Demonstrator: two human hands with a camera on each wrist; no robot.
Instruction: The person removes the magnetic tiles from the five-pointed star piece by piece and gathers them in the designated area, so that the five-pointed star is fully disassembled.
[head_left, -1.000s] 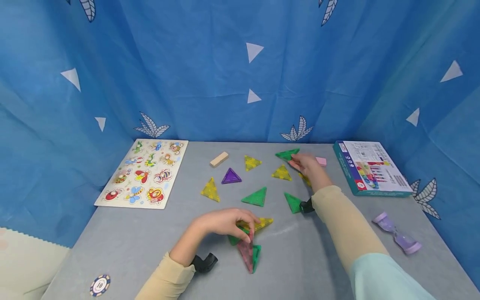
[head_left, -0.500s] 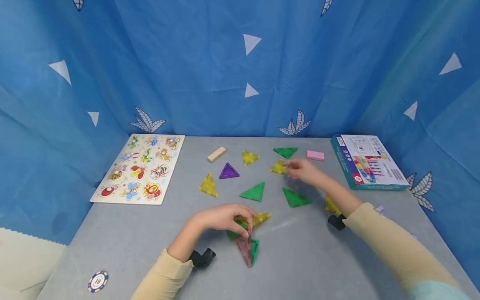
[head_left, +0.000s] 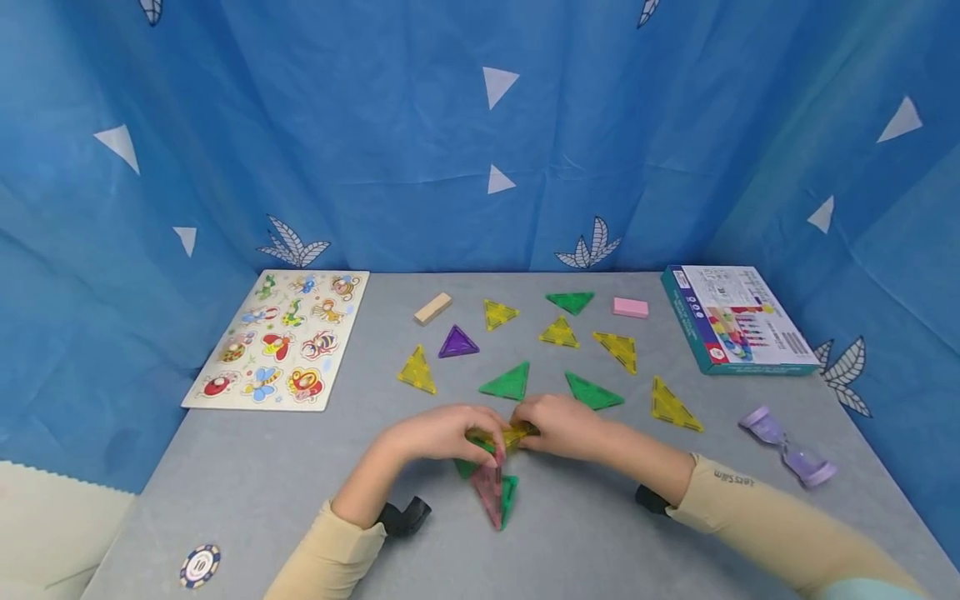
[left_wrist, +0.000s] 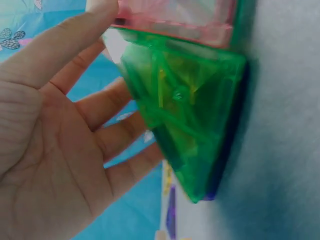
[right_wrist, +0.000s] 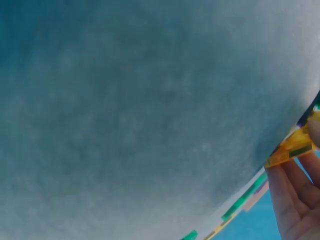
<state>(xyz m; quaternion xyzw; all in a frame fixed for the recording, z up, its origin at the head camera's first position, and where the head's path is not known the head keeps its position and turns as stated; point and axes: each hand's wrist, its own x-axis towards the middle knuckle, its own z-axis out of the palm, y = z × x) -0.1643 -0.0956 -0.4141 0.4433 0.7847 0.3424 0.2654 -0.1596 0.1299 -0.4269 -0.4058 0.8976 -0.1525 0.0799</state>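
In the head view, several translucent triangular magnetic tiles stand leaning together at the middle front of the table. My left hand (head_left: 453, 433) pinches the top of this cluster, thumb against the pink tile (head_left: 490, 493). A green tile (left_wrist: 185, 105) slants down beside the pink one, under my left palm in the left wrist view. At the cluster's right side my right hand (head_left: 562, 425) holds the yellow tile (head_left: 510, 437) between thumb and fingers. The right wrist view shows this yellow tile (right_wrist: 292, 147) low over the grey tabletop. Its far part is hidden.
Behind the hands lie loose tiles: green (head_left: 510, 382), purple (head_left: 457, 342) and yellow (head_left: 675, 406). A wooden block (head_left: 433, 308) and a pink block (head_left: 631, 308) lie farther back. An insect puzzle board (head_left: 277, 342) is left; a box (head_left: 742, 321) and an hourglass (head_left: 787, 446) are right.
My right hand has let go of the green tile at the back and come forward and left to the yellow tile on the cluster. My left hand has kept its hold.
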